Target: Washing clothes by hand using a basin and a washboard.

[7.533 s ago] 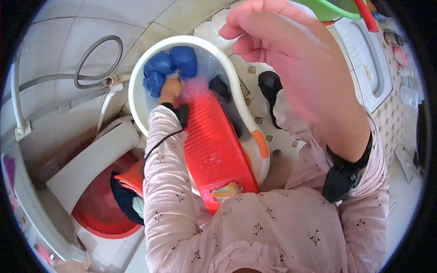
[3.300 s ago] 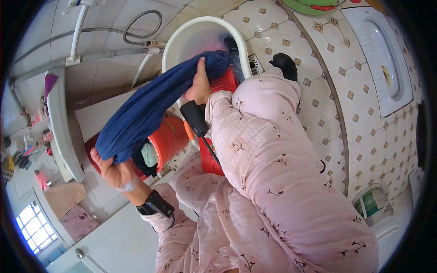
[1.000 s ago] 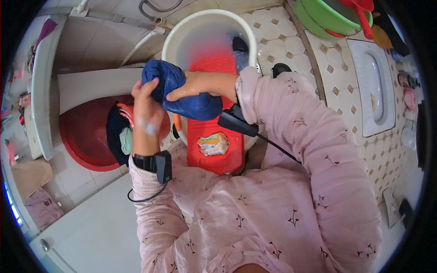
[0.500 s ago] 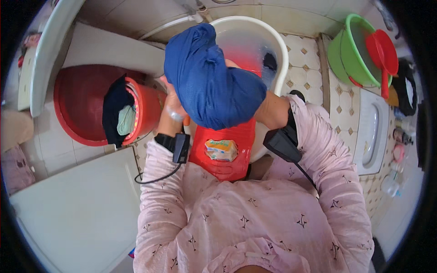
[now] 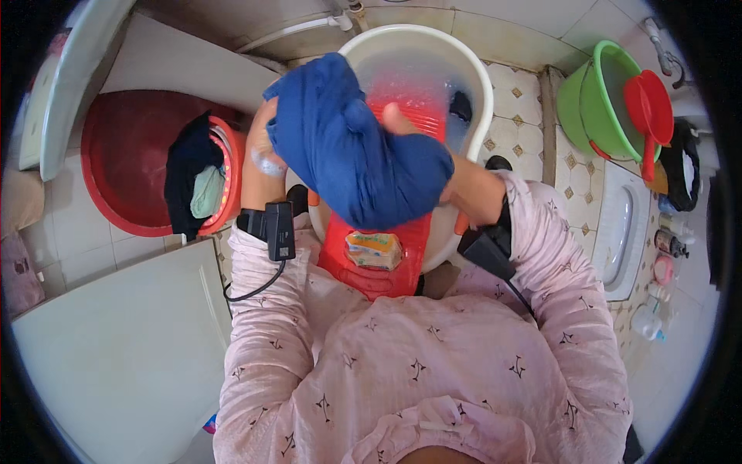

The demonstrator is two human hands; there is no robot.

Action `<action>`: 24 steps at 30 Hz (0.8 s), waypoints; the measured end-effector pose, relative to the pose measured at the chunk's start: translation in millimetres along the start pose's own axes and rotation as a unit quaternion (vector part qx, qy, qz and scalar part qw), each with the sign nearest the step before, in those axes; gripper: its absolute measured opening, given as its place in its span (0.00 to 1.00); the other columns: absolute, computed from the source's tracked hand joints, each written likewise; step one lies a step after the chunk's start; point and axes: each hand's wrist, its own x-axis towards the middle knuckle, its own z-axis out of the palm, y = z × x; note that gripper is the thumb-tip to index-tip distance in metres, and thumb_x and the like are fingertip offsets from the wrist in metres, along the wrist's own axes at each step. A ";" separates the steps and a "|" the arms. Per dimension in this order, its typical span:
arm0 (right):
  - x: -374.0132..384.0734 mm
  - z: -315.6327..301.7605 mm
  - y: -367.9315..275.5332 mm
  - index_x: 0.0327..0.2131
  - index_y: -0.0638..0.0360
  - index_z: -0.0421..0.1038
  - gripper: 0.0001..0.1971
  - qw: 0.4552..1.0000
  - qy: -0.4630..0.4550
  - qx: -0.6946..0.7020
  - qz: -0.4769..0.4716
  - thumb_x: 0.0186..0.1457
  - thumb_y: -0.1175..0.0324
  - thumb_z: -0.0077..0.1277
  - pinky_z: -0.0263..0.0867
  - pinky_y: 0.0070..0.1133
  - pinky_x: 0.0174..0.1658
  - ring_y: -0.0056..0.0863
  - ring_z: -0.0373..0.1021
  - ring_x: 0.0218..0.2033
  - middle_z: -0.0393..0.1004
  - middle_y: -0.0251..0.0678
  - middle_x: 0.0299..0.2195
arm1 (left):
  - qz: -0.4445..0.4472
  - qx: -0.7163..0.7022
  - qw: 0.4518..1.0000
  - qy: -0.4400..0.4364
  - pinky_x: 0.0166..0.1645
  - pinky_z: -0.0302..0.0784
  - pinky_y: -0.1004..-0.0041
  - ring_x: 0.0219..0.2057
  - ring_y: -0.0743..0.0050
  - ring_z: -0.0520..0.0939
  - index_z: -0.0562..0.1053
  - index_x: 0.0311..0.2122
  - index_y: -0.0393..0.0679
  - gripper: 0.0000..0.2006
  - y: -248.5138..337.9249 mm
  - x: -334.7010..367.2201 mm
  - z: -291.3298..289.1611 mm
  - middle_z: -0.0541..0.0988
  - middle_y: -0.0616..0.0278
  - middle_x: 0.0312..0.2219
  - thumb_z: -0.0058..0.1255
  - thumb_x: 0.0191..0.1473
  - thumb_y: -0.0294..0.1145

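A bunched, wet-looking blue cloth is held up between my hands, over a red washboard. My left hand, with suds on the wrist, grips its upper left end; most of its fingers are behind the cloth. Around the right end wraps my right hand, whose thumb or fingertip shows above the fabric. The washboard leans in a white tub of cloudy, sudsy water, where a dark cloth floats. A soap bar in a wrapper rests on the washboard's near part.
To the left, a red basin stands beside a red bucket draped with dark and pale green cloths. A green bucket with a red dipper is at the far right, near a squat toilet. A white panel lies near left.
My left hand has shifted left and turned, showing more of its suds-covered wrist. The blue cloth has sunk slightly and looks more drawn out between my hands. The view has shifted a little.
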 end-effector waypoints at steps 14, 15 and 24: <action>42.5 -63.0 10.9 0.45 0.73 0.60 0.39 0.624 0.366 -0.680 0.122 0.31 0.55 0.60 0.62 0.28 0.46 0.43 0.66 0.44 0.66 0.54 0.43 | 0.025 0.491 0.825 0.277 0.35 0.69 0.68 0.30 0.57 0.75 0.67 0.32 0.39 0.09 -63.4 22.0 37.5 0.73 0.51 0.29 0.51 0.42 0.24; 48.4 -64.7 16.6 0.45 0.73 0.60 0.39 0.624 0.355 -0.685 0.124 0.31 0.55 0.60 0.62 0.28 0.46 0.43 0.66 0.44 0.66 0.54 0.43 | 0.026 0.491 0.821 0.289 0.35 0.69 0.68 0.30 0.57 0.75 0.67 0.32 0.39 0.09 -71.1 23.7 33.4 0.73 0.51 0.29 0.51 0.42 0.24; 38.9 -96.3 23.9 0.52 0.68 0.53 0.46 0.660 0.246 -0.706 -0.076 0.30 0.57 0.65 0.57 0.23 0.50 0.34 0.65 0.45 0.66 0.47 0.46 | -0.023 0.338 0.854 0.395 0.45 0.65 0.62 0.39 0.50 0.71 0.63 0.37 0.42 0.18 -84.9 15.1 39.0 0.68 0.47 0.37 0.54 0.38 0.22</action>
